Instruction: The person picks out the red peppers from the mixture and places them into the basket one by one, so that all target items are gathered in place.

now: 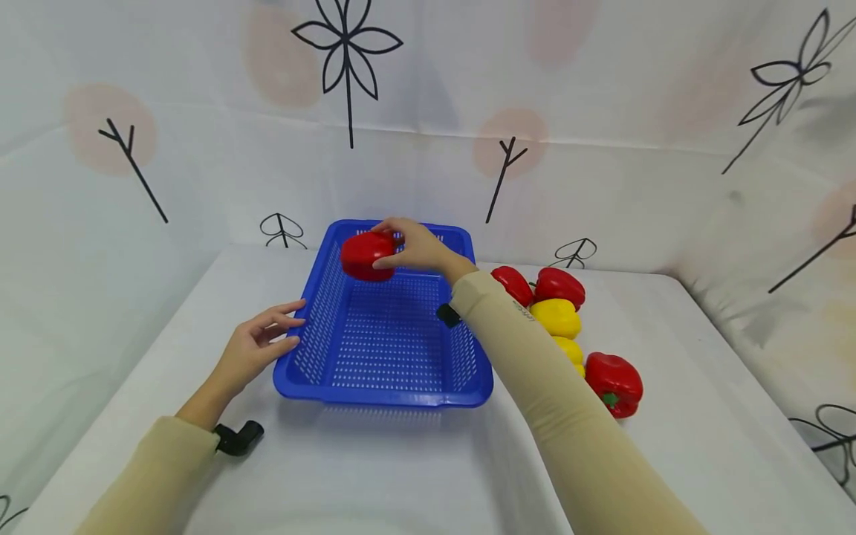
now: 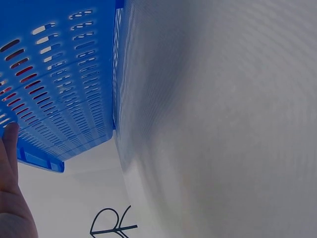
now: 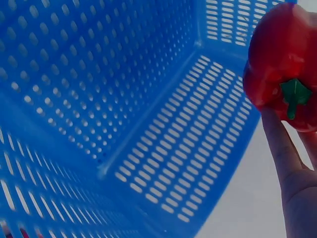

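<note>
My right hand (image 1: 417,249) grips a red bell pepper (image 1: 366,256) between thumb and fingers, above the far left part of a blue plastic basket (image 1: 394,397). In the right wrist view the same pepper (image 3: 277,59) shows its green stem, with the fingers at its lower side. My left hand (image 1: 257,342) touches the basket's left rim with its fingers extended. Seen from the left wrist, those fingers (image 2: 11,148) lie against the outside of the slotted basket wall (image 2: 59,74). No pepper shows on the visible part of the basket floor.
Right of the basket, partly behind my right forearm, lie red peppers (image 1: 560,287) and yellow peppers (image 1: 556,318). Another red pepper (image 1: 614,384) lies nearer, on the white tabletop (image 1: 695,416). A patterned white cloth (image 1: 428,178) hangs behind the table.
</note>
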Tool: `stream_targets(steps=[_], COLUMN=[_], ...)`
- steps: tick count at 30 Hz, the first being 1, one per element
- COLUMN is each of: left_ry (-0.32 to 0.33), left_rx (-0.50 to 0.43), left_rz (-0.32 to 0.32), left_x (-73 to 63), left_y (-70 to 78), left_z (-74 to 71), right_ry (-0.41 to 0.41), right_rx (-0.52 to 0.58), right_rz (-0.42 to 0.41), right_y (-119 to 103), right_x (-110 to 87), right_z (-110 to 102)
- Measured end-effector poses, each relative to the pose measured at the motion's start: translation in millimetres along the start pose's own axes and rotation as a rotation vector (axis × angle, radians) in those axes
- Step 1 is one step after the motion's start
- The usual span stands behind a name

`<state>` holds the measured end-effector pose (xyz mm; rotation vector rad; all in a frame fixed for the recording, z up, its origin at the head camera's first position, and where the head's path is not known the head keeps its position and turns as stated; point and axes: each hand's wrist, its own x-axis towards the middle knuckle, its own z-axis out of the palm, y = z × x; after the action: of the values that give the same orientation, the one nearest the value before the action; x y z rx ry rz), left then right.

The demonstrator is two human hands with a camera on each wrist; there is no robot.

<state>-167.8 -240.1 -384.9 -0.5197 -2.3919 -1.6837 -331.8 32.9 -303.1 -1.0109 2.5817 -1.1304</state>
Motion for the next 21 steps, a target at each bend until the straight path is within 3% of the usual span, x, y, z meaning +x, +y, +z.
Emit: stream_targets(steps=[9, 21], left_ry=[0.0, 0.003], left_rx=[-0.005, 0.001], left_rz=[-0.002, -0.01], left_x=[0.6, -1.0], left_y=[0.3, 1.9], left_z=[0.9, 0.6], right_ry=[-0.043, -0.042], right_rx=[-0.021, -0.027], right_rz=[0.028, 0.023], right_y=[4, -2], right_x=[1.0, -6.3], right_z=[5, -11])
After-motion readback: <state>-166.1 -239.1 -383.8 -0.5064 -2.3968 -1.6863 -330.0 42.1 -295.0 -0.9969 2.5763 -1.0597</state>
